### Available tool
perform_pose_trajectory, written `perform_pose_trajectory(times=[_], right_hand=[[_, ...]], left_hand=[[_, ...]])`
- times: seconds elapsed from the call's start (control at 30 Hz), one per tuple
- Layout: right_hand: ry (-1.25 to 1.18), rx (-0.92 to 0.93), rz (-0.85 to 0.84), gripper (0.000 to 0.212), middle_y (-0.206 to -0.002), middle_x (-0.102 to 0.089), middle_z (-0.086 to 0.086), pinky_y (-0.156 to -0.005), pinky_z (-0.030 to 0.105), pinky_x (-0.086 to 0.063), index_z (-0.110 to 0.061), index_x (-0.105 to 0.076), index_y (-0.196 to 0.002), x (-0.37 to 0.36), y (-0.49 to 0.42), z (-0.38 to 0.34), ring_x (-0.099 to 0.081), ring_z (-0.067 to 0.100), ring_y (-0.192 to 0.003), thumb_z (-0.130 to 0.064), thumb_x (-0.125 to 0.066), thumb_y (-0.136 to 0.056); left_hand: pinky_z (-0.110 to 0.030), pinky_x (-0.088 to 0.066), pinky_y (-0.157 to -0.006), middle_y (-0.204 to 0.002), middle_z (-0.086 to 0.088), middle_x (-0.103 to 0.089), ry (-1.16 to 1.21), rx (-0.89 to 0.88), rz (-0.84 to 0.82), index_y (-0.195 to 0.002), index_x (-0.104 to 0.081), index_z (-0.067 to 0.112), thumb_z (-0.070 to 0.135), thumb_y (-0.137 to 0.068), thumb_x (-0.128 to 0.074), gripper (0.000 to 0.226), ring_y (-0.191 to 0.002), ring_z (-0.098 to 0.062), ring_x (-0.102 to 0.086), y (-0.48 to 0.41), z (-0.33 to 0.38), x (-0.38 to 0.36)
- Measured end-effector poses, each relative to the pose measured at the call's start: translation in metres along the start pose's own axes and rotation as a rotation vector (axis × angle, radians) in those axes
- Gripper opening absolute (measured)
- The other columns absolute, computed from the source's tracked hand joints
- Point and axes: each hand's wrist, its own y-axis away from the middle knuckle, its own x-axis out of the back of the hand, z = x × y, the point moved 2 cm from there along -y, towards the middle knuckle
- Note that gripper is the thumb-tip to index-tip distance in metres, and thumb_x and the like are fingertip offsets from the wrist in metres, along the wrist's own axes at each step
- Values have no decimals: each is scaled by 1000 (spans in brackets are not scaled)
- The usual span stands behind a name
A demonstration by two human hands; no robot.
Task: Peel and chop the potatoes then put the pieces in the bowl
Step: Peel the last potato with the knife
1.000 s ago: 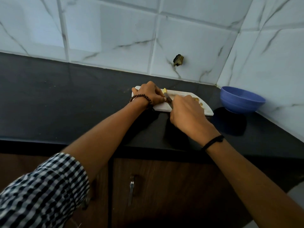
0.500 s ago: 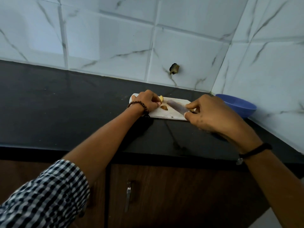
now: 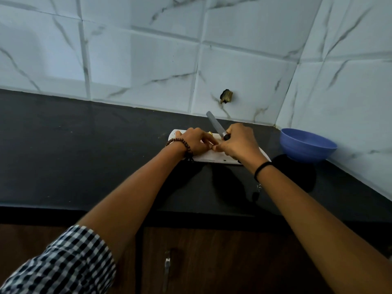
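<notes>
On the cutting board [image 3: 212, 157], pins a potato piece [image 3: 210, 133] under the curled left hand [image 3: 194, 141]; grips the knife [image 3: 213, 123] in the right hand [image 3: 240, 144], blade tilted above the board. Bowl [image 3: 306, 146] right of the board.

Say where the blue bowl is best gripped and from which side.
Probably pinch the blue bowl by its near-left rim, coming from above on the cutting board side: it stands upright and open, and tiled walls close its back and right.

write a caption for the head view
The right hand grips the knife, blade raised, while the left hand holds a potato piece on the white board beside a blue bowl
</notes>
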Motion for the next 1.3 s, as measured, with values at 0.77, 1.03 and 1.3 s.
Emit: perform_pose_trajectory(times=[0.77, 1.03, 1.3], right_hand=[[-42, 20, -178, 25, -71, -69, 11, -31, 13, -32, -15, -63, -87, 15, -5, 7, -44, -1, -25, -2, -81, -75], [-72, -26, -56, 18, -74, -71, 13, -30, 13, -31, -11, -65, -95, 21, -4, 18, -49, 5, -33, -8, -76, -80], [-43, -63, -100, 22, -78, -74, 14, -44, 26, -45, -7, -68, -90, 22, 14, 28, -57, 18, -48, -27, -58, -94]], left_hand=[[-19, -44, -82, -95, 7, -72, 328, 98, 77, -92, -78, 21, 34, -68, -85, 28, -94, -5, -61, 0, 2, 1], [-31, -52, -91, -97, 6, -73, 382, 132, 105, -82, -77, 28, 40, -64, -86, 24, -96, -9, -63, 0, 12, -10], [-36, -50, -96, -93, 8, -73, 345, 119, 38, -82, -76, 31, 40, -72, -81, 14, -97, -10, -64, 1, 10, -6]])
